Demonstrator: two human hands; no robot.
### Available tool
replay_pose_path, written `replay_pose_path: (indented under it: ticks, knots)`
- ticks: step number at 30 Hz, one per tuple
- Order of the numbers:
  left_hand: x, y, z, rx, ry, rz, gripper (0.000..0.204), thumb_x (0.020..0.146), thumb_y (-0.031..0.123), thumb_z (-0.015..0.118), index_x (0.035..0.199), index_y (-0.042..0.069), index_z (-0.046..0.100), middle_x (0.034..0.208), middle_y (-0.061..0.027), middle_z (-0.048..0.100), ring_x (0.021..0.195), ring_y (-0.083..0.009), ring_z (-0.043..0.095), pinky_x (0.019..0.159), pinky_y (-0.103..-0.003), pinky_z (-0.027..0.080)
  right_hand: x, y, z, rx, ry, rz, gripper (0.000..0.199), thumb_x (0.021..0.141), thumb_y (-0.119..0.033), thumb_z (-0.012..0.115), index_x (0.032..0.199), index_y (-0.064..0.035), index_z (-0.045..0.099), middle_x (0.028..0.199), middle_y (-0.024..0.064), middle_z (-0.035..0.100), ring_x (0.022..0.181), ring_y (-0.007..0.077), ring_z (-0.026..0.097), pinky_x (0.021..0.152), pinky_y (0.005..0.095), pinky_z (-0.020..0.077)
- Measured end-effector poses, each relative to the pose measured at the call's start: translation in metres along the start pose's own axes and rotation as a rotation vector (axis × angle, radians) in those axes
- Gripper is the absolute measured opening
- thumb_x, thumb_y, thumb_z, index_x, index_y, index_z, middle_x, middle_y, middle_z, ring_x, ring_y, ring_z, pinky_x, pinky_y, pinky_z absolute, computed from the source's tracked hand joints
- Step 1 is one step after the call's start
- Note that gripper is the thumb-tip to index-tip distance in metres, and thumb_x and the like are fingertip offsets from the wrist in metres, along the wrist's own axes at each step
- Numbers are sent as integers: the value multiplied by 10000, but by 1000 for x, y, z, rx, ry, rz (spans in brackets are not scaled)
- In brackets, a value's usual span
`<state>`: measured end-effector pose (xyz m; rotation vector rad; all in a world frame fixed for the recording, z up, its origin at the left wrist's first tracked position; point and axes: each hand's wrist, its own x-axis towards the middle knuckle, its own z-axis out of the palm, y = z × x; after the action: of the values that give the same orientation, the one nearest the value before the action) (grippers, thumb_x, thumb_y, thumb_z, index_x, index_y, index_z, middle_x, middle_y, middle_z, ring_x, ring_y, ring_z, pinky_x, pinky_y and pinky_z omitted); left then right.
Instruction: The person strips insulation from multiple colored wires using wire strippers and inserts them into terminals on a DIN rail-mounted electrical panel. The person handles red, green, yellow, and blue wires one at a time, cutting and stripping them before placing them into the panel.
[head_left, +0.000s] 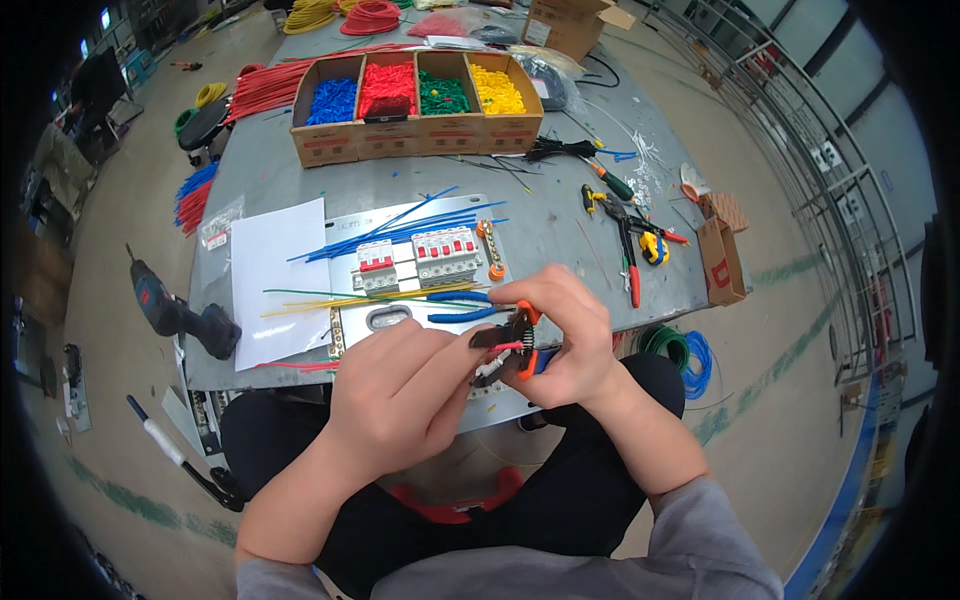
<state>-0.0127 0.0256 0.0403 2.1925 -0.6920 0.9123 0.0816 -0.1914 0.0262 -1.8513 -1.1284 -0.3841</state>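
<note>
My right hand (570, 335) is wrapped round crimping pliers (528, 318) with orange-and-dark parts, held above the near edge of the table. My left hand (400, 385) is closed, thumb and fingertips together, at the jaws of the pliers. A short red piece (508, 347), which looks like a wire end, lies between those fingertips and the jaws. Just beyond the hands, blue-handled pliers (455, 316) rest on a metal mounting plate (345, 215). Two groups of circuit breakers (445, 256) stand on that plate, with blue wires (400, 232) behind them and yellow wires (340, 300) in front.
A cardboard box with compartments (420, 138) holds blue, red, green and yellow terminals at the back. White paper (275, 290) lies left, beside a cordless drill (185, 310). Cutters (628, 240), a tape measure (654, 248) and a small carton (720, 262) sit at right.
</note>
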Motion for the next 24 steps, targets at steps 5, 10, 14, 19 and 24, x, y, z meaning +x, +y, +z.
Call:
replay_pose_path:
  ticks: [5, 10, 14, 19, 24]
  knots:
    - [-3, -1, 7, -56, 39, 19, 373, 745, -39, 801, 1116, -28, 765, 914, -132, 716, 653, -266, 626, 552, -358, 484, 3, 5, -10, -39, -31, -90, 581, 606, -124, 865, 1166, -34, 738, 945, 102, 669, 861, 308, 662, 777, 405, 485]
    - [-2, -1, 7, -106, 0, 24, 300, 743, -48, 797, 1040, -48, 756, 896, -146, 702, 640, -267, 609, 533, -355, 461, 0, 5, -14, -41, -47, -99, 585, 599, -123, 859, 1166, -47, 737, 959, 86, 661, 866, 295, 666, 767, 399, 482]
    - [0, 1, 9, -142, -10, 6, 278, 746, -56, 789, 1021, -58, 746, 883, -150, 690, 632, -267, 606, 524, -356, 451, -1, 7, -18, -39, -59, -94, 590, 588, -120, 859, 1162, -51, 740, 961, 79, 663, 868, 288, 668, 761, 398, 482]
    - [0, 5, 8, -160, -35, -35, 315, 749, -115, 702, 1059, -59, 729, 898, -160, 695, 680, -274, 608, 585, -354, 465, -1, 8, -20, -49, -59, -100, 604, 585, -122, 867, 1173, -50, 745, 971, 81, 671, 876, 287, 673, 764, 400, 488]
    - [2, 1, 10, -137, 4, -19, 339, 755, -74, 783, 1092, -56, 753, 898, -142, 686, 672, -285, 630, 555, -369, 482, -2, 12, -15, -28, -63, -79, 610, 590, -132, 879, 1179, -43, 748, 983, 92, 685, 884, 292, 679, 775, 404, 498]
